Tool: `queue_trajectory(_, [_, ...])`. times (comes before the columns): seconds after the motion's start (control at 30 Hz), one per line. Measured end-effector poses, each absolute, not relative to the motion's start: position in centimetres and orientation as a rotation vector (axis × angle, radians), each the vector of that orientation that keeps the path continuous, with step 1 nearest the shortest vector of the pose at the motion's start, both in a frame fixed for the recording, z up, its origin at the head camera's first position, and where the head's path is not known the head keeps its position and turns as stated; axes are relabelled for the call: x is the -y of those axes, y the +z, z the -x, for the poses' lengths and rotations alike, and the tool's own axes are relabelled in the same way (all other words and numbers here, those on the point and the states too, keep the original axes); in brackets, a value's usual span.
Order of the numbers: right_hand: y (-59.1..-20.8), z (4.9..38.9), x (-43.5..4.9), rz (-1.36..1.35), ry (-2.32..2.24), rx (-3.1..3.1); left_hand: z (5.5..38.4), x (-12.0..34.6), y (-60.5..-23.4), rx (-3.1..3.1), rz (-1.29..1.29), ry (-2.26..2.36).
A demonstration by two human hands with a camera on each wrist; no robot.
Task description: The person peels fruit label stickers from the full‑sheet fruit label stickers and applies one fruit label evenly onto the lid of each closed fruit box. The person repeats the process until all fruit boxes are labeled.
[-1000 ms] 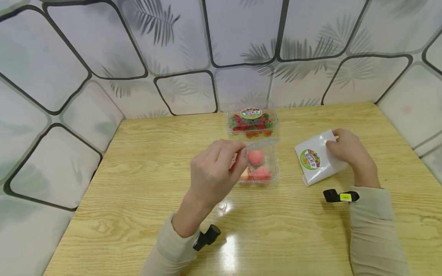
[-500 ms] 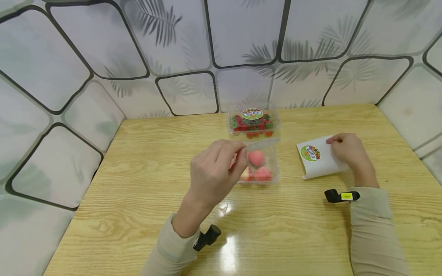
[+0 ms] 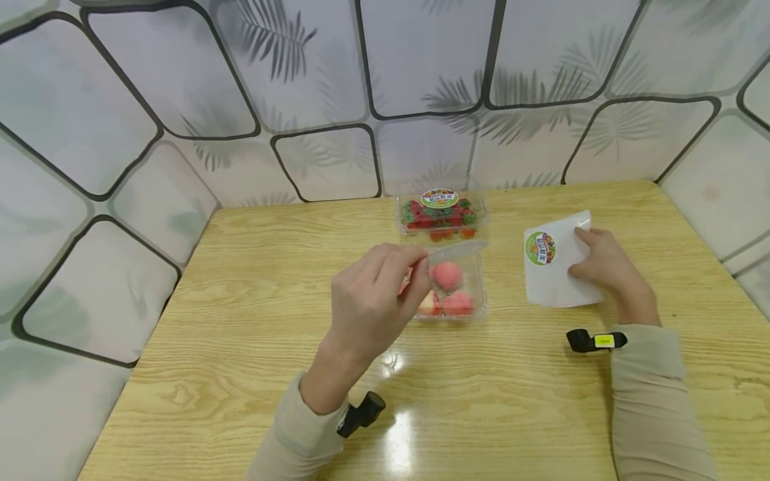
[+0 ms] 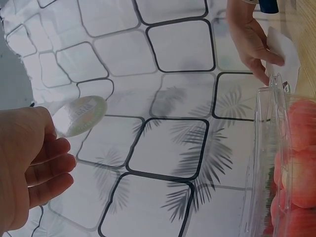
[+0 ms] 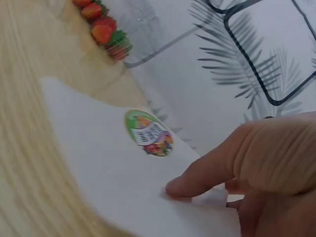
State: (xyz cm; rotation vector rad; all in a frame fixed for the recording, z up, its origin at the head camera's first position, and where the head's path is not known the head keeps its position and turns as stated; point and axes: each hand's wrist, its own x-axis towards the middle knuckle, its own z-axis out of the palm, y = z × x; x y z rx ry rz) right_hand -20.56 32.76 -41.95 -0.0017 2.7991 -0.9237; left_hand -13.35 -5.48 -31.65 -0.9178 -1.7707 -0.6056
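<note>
Between thumb and forefinger my left hand (image 3: 375, 287) pinches an oval sticker (image 4: 81, 116) by its edge; the other fingers are loosely bent. In the head view this hand and sticker overlap a clear plastic box (image 3: 479, 290) of pinkish-red peaches (image 3: 458, 302), partly hiding it. To the right, my right hand (image 3: 613, 264) holds a white sheet of sticker backing (image 3: 556, 284) by its right side. A round-looking green-rimmed fruit label (image 3: 541, 248) shows near the sheet's upper left. The right wrist view has the thumb lying on top of the sheet (image 5: 108, 168), which bends there.
Behind the peaches, a second clear box (image 3: 402, 217) holds strawberries (image 3: 442, 217) and bears a fruit label (image 3: 440, 198) on its lid. Both stand on a wooden table (image 3: 259, 294). A patterned wall covering (image 3: 319, 160) rises at the table's back edge.
My right hand has turned the sticker sheet, and its upper right corner now points up and away. The left hand and its sticker have stayed in place.
</note>
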Motion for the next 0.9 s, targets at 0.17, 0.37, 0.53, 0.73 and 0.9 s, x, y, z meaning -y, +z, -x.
queue_trajectory(0.17, [-42.0, 20.8, -32.6, 0.108, -0.776, -2.856, 13.3, 5.5, -31.6, 1.764, 0.918, -0.607])
queue_trajectory(0.37, [-41.6, 20.0, -32.5, -0.05, -0.605, -2.776, 13.3, 5.4, -31.6, 1.753, 0.92, -0.606])
queue_trajectory(0.53, [-41.4, 19.2, -32.3, -0.199, -0.466, -2.816, 13.3, 5.3, -31.6, 1.747, 0.918, -0.601])
queue_trajectory(0.73, [-41.5, 19.3, -32.1, -0.152, -0.402, -2.862, 13.3, 5.4, -31.6, 1.746, 0.914, -0.602])
queue_trajectory(0.9, [-42.0, 19.9, -31.7, 0.015, -0.41, -2.85, 13.3, 5.5, -31.6, 1.75, 0.913, -0.602])
